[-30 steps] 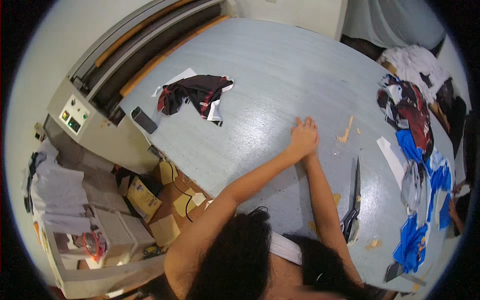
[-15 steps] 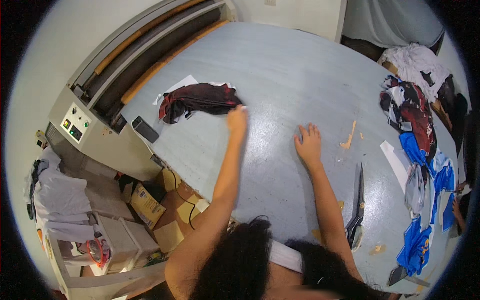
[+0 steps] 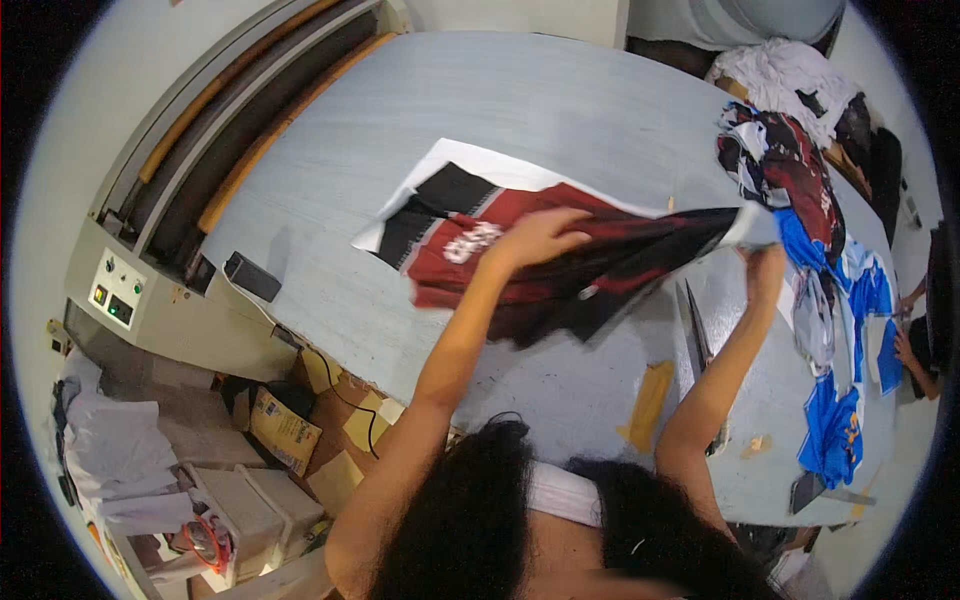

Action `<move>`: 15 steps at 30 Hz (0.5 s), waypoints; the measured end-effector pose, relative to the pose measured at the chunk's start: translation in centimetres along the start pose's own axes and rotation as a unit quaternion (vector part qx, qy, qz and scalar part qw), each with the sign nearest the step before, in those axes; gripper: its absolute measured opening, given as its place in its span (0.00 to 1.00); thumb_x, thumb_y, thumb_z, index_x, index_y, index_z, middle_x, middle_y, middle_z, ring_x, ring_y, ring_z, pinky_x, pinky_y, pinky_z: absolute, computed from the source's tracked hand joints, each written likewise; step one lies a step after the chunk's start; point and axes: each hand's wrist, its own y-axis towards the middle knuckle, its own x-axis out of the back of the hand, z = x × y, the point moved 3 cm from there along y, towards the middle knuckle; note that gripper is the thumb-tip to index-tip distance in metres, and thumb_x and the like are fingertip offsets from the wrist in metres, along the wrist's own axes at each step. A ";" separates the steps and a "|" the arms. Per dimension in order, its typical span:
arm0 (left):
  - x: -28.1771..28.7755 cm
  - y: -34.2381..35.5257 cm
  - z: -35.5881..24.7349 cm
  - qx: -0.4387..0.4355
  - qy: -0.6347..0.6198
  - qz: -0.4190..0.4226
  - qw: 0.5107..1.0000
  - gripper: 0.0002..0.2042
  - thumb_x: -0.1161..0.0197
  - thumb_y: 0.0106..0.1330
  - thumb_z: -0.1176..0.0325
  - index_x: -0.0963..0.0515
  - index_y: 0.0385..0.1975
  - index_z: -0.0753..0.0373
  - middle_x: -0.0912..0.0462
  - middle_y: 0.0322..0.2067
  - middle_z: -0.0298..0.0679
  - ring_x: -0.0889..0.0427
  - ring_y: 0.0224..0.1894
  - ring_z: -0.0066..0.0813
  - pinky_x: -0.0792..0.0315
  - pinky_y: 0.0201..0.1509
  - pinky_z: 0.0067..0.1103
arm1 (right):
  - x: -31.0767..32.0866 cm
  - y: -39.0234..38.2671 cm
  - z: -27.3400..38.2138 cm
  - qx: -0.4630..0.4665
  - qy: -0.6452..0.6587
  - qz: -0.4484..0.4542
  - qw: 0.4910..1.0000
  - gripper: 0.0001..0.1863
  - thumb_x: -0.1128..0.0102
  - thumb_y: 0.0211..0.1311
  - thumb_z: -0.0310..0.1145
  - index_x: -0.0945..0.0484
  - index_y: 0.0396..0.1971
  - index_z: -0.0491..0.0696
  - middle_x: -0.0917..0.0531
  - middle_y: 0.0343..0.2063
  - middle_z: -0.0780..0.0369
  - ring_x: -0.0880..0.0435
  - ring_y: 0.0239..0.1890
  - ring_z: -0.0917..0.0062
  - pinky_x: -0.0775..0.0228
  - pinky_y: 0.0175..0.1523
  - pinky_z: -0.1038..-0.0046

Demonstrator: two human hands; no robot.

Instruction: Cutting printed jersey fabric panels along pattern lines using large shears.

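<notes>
A dark red and black printed fabric piece (image 3: 560, 215) with white edges spreads across the middle of the table (image 3: 480, 90). My left hand (image 3: 532, 243) is over its printed red part, fingers stretched out; I cannot tell how firmly it touches. My right hand (image 3: 765, 268) is closed on the white right end of the fabric piece, holding it up off the table so the cloth slants down to the left. Large scissors (image 3: 695, 325) lie below that raised end, partly hidden by my right forearm.
At the far left stands a roller machine (image 3: 250, 130) with a control panel (image 3: 118, 290). A small black box (image 3: 252, 277) sits at the table's left edge. Blue printed pieces (image 3: 832, 440) and a dark red cloth heap (image 3: 790, 170) line the right side. A co-worker's hand (image 3: 905, 350) is beyond.
The bunched dark fabric has been spread out toward the right. My right hand has left the tabletop and taken its right end; my left hand has moved right and opened over it.
</notes>
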 end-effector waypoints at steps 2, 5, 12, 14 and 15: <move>0.5 -1.7 5.1 0.210 0.167 0.036 0.963 0.31 0.47 0.55 0.44 0.37 0.55 0.56 0.38 0.56 0.45 0.39 0.58 0.44 0.43 0.57 0.39 | 1.9 -1.0 3.3 -0.126 0.420 -0.130 0.889 0.14 0.55 0.61 0.29 0.32 0.46 0.39 0.28 0.43 0.57 0.28 0.46 0.68 0.29 0.51 0.64; 2.8 -6.1 13.0 0.307 0.239 0.017 0.921 0.39 0.47 0.50 0.36 0.44 0.60 0.51 0.52 0.63 0.44 0.55 0.63 0.56 0.57 0.58 0.55 | 5.0 -2.2 1.7 -0.199 0.264 -0.225 0.917 0.15 0.49 0.58 0.32 0.29 0.43 0.41 0.25 0.39 0.59 0.25 0.40 0.74 0.29 0.43 0.73; 4.7 -6.6 11.8 0.417 0.257 -0.007 0.872 0.31 0.50 0.57 0.46 0.42 0.59 0.55 0.49 0.62 0.45 0.50 0.64 0.44 0.56 0.59 0.52 | 8.8 -4.3 9.3 -0.256 0.277 -0.098 0.921 0.14 0.45 0.54 0.33 0.27 0.39 0.42 0.22 0.32 0.65 0.24 0.33 0.82 0.35 0.38 0.83; 4.1 -6.2 10.1 0.388 0.271 0.044 0.880 0.29 0.51 0.59 0.48 0.40 0.57 0.58 0.42 0.59 0.47 0.40 0.59 0.46 0.52 0.57 0.53 | 7.4 -3.7 15.1 -0.190 0.334 -0.137 0.913 0.17 0.43 0.52 0.33 0.29 0.42 0.41 0.23 0.32 0.64 0.25 0.33 0.81 0.36 0.40 0.83; 1.1 -2.8 3.1 0.303 0.280 0.068 0.908 0.27 0.51 0.60 0.49 0.38 0.55 0.59 0.38 0.56 0.48 0.35 0.55 0.47 0.45 0.56 0.46 | 8.3 -4.2 15.1 -0.199 0.308 -0.163 0.916 0.17 0.43 0.52 0.33 0.29 0.42 0.41 0.23 0.32 0.64 0.25 0.33 0.81 0.36 0.40 0.83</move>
